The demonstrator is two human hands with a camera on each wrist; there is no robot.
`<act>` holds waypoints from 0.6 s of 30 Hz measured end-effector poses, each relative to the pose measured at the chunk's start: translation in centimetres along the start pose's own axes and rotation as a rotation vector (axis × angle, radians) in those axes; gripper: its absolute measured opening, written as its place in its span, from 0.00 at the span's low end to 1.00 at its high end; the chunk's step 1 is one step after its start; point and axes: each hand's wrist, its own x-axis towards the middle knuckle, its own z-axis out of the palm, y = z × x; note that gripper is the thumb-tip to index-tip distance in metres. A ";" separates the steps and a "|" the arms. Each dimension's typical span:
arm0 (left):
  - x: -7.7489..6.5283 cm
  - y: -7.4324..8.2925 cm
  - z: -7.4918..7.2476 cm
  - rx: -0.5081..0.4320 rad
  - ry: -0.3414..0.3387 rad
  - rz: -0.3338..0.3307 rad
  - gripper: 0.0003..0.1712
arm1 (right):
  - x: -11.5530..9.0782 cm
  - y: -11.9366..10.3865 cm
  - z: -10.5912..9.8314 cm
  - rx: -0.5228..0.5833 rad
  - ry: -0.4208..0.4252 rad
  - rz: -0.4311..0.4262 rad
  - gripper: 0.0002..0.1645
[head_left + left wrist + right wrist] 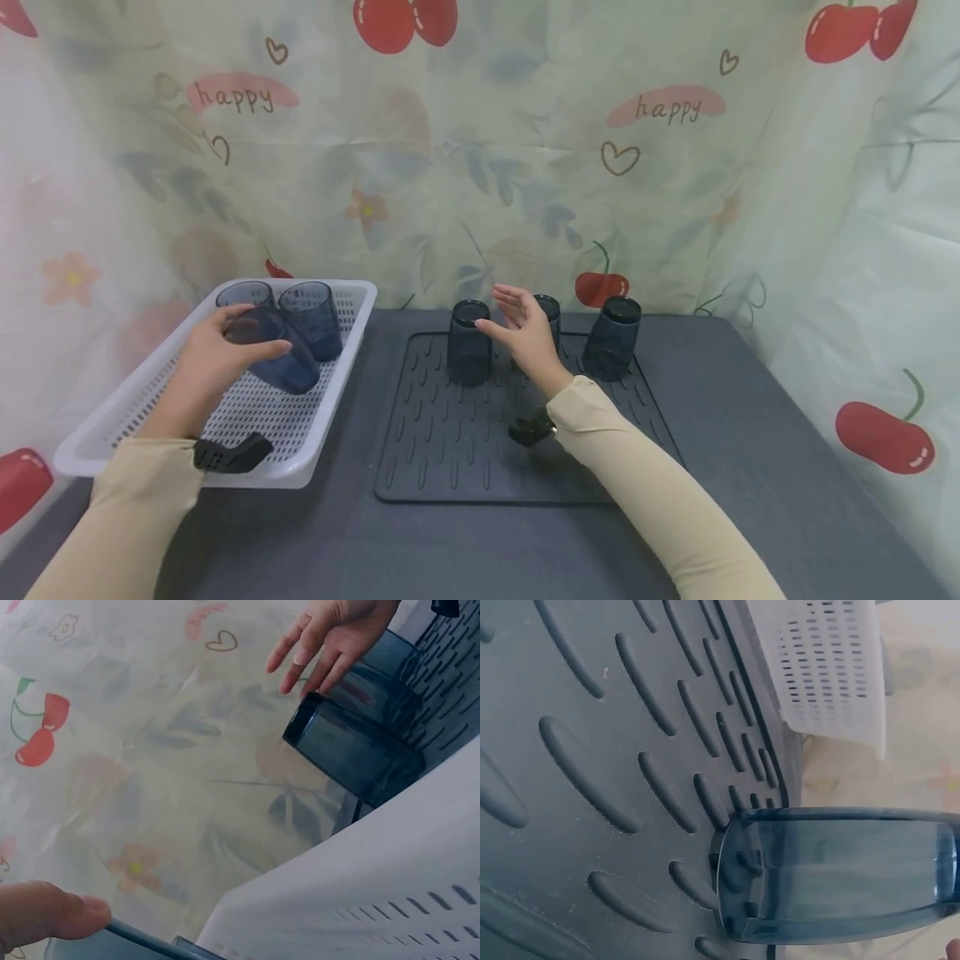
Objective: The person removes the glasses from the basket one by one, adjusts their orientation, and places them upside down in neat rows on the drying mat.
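At the white basket, my left hand (213, 358) grips a dark blue drinking glass (292, 367), thumb across its near side. That glass leans, its base down to the right. Behind it in the basket are two more blue glasses, one at the right (315, 321) and one partly hidden at the left (243, 291). Over the black drying mat (431, 475), my right hand (528, 337) is empty, with fingers extended. Its thumb is beside the top of an upside-down glass (469, 358). Another upturned glass (553, 310) is mostly behind this hand; a third (611, 342) stands farther right.
The perforated basket (337, 392) stands left of the ridged mat on a dark grey table (480, 550). A patterned curtain (465, 192) hangs close behind both. Each wrist wears a black strap, the left strap (232, 454) hanging over the basket's front.
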 end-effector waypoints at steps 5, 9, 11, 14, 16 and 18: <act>-0.7 0.6 -0.1 -0.051 0.084 0.035 0.55 | -0.2 -0.4 -0.2 0.000 -0.003 -0.001 0.35; -1.3 1.2 -0.1 -0.061 0.132 0.056 0.55 | -0.4 -0.8 -0.5 0.002 -0.006 0.003 0.36; -1.6 1.4 -0.1 -0.067 0.157 0.060 0.54 | -0.4 -1.0 -0.6 0.007 -0.009 0.003 0.37; -2.0 1.8 -0.1 -0.087 0.198 0.064 0.53 | -0.5 -1.3 -0.7 0.014 -0.022 -0.004 0.38; -2.2 2.1 0.0 -0.106 0.224 0.058 0.53 | -0.6 -1.5 -0.8 0.016 -0.028 -0.010 0.39; -2.6 2.4 0.1 -0.124 0.247 0.047 0.52 | -0.7 -1.6 -0.8 0.015 -0.031 -0.014 0.38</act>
